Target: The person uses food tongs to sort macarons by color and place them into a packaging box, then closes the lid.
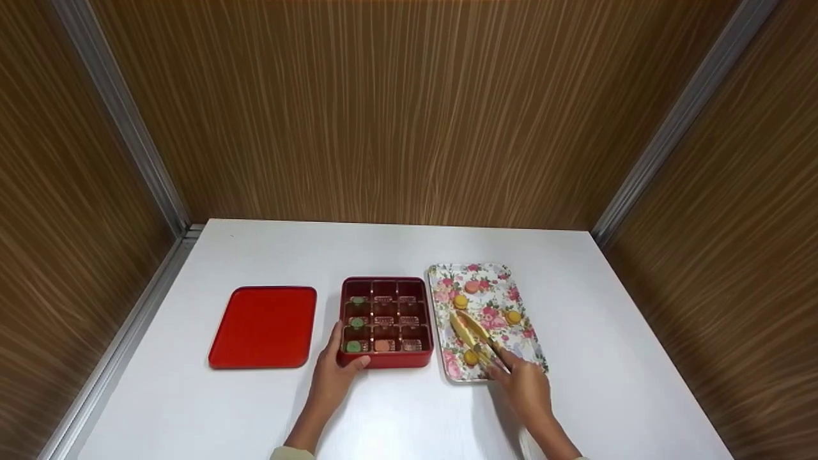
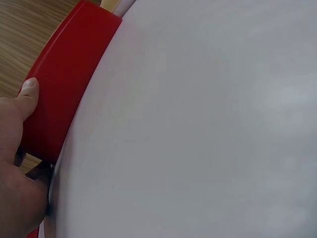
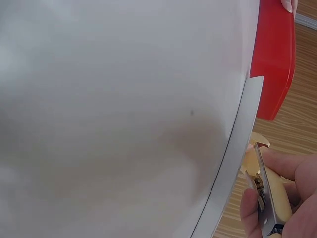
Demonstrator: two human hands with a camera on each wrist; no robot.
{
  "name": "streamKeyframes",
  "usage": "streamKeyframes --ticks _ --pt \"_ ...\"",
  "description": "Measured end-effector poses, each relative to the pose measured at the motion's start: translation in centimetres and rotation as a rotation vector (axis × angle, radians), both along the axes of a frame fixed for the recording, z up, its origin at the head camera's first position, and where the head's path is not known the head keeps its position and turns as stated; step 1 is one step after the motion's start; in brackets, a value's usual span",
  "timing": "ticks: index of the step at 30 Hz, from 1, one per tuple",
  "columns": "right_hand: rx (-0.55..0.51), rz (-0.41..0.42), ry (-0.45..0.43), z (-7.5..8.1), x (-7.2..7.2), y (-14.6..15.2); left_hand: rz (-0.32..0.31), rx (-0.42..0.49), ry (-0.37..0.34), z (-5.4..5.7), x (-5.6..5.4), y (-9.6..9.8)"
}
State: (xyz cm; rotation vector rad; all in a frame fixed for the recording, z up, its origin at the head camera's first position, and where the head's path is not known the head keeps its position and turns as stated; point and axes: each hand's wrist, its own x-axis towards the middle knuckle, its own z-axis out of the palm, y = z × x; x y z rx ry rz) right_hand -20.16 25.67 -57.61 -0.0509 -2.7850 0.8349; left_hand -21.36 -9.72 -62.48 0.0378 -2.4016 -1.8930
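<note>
My left hand (image 1: 335, 374) holds a red box (image 1: 399, 360) at its near left corner, thumb on the front wall, fingers along the left side. A clear divider inside forms several compartments. Three green macarons (image 1: 356, 322) fill the left column, and a pinkish-orange macaron (image 1: 382, 345) sits in the front middle compartment. In my right hand (image 1: 527, 386) is a pair of tongs (image 1: 480, 331), its yellowish tips low over the floral tray (image 1: 527, 348). On that tray lie a pink macaron (image 1: 472, 287) and three yellow macarons (image 1: 513, 317), one close beyond the tips.
A flat red lid (image 1: 265, 329) lies on the white table (image 1: 383, 409) left of the box. The tray stands just right of the box. Wood-grain panels (image 1: 383, 115) rise behind and on both sides, with metal strips (image 1: 121, 108) at the corners.
</note>
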Motion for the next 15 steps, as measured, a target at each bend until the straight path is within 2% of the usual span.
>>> streamKeyframes --ticks 9,15 --pt "0.009 0.011 0.029 1.0 -0.1 -0.5 0.007 0.011 -0.018 0.1 0.1 0.1" --pt "-0.028 0.023 0.05 1.8 -0.3 -1.3 0.001 0.015 -0.009 0.0 0.0 0.0"
